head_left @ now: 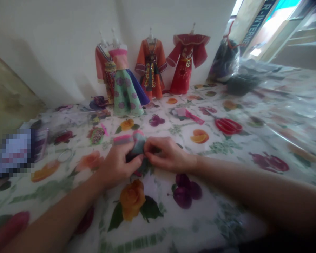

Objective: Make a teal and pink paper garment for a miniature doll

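A small folded piece of grey-blue cloth with pink edges (139,143) is held just above the table, near the middle of the view. My left hand (118,160) is closed around it, with thumb and fingers pinching from the left. From the other side, my right hand (168,154) pinches at the cloth's right edge, fingertips close to my left thumb. Whether a needle or thread is between those right fingertips is too small and blurred to tell. The cloth's lower part is partly hidden by my left hand.
Doll dresses on stands line the wall: a green floral one (125,93), an orange one (151,70), a red one (181,75). Red-handled scissors (228,125) and a pink strip (195,117) lie right of centre. A green patterned scrap (97,136) lies left. Clear plastic (287,102) covers the right side.
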The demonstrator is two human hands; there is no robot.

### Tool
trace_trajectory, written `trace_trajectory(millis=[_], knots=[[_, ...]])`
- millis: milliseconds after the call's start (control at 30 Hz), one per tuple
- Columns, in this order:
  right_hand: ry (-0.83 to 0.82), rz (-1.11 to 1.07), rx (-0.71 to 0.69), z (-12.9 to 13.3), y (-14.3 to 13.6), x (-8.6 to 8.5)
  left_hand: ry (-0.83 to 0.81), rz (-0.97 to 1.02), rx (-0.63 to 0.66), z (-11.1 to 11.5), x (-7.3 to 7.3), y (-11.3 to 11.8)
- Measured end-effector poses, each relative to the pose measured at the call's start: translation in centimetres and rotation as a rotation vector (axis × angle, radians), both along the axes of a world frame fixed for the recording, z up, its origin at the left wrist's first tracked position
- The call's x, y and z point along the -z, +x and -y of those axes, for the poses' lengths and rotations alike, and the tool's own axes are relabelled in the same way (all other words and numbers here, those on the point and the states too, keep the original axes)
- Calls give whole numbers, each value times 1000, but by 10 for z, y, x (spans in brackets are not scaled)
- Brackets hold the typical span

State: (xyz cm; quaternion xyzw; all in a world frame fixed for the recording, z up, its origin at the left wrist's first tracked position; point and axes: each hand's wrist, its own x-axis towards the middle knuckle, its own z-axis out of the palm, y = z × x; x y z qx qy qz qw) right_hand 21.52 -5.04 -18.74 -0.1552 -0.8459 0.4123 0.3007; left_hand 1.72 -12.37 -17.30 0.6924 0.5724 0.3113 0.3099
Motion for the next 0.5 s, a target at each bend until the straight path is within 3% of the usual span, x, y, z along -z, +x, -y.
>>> trace_trajectory(millis=[500], knots=[[-38, -7, -19, 0, 0, 1, -12, 42, -18, -3, 0, 0]])
